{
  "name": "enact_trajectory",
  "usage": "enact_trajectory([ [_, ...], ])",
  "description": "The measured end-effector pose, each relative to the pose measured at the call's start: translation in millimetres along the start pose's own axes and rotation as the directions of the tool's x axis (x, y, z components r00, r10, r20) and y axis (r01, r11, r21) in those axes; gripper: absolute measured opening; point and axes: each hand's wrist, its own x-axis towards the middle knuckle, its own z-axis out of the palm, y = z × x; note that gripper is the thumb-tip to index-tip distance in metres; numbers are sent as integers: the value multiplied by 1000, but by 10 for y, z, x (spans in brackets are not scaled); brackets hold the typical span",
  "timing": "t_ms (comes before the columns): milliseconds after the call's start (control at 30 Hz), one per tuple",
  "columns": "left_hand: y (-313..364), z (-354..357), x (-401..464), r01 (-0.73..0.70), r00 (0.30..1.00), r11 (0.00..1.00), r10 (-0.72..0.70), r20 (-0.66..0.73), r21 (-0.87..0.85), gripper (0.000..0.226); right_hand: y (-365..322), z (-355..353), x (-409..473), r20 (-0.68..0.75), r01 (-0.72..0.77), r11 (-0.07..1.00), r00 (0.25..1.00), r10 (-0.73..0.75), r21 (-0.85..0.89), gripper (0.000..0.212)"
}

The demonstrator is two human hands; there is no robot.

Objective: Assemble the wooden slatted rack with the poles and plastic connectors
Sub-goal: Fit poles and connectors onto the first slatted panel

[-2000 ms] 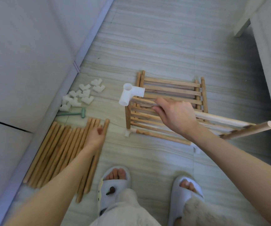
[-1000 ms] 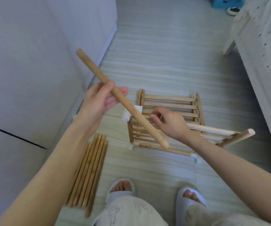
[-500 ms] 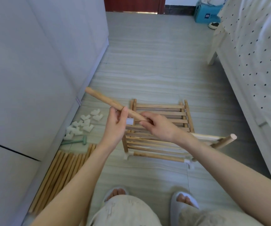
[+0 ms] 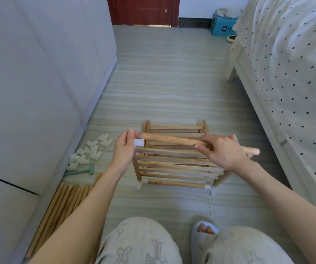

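The part-built wooden slatted rack (image 4: 174, 170) stands on the floor in front of me. My left hand (image 4: 124, 149) grips a white plastic connector (image 4: 139, 142) at the rack's upper left corner. My right hand (image 4: 222, 151) holds a loose wooden pole (image 4: 172, 139) lying level across the rack's top, its left end close to the connector. Another pole end (image 4: 252, 150) sticks out to the right behind my right hand. White connectors (image 4: 141, 184) sit at the rack's lower front corners.
Spare white connectors (image 4: 89, 152) and a small green mallet (image 4: 83, 171) lie by the left wall. A row of loose poles (image 4: 64, 204) lies at lower left. A bed with a dotted cover (image 4: 296, 82) fills the right side. My knees and one slipper (image 4: 203, 230) are below.
The loose pole passed from my left hand to my right and swung level over the rack. My left hand now grips the connector. The camera tilted up, showing the door and bed.
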Motion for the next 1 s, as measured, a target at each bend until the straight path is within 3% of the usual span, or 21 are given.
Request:
enact_trajectory([
  [200, 9, 2, -16, 8, 1000, 1000, -8, 0, -11, 29, 89, 143, -38, -33, -15, 998, 999, 16, 56, 31],
  [367, -16, 7, 1, 22, 1000, 1000, -23, -6, -16, 31, 146, 226, -94, -96, 5, 1000, 995, -7, -21, 32],
  [733, -20, -20, -12, 19, 999, 999, -18, 28, -28, 33, 176, 238, -85, -167, 74, 997, 983, -73, 0, 30],
  [867, -26, -35, -32, 2, 999, 999, 0, 38, -38, 34, 198, 254, -45, -219, 94, 995, 972, -89, 13, 43],
  [1000, -40, -42, -59, -7, 999, 999, 8, 35, -52, 35, 215, 261, -21, -221, 113, 993, 970, -104, 31, 43],
])
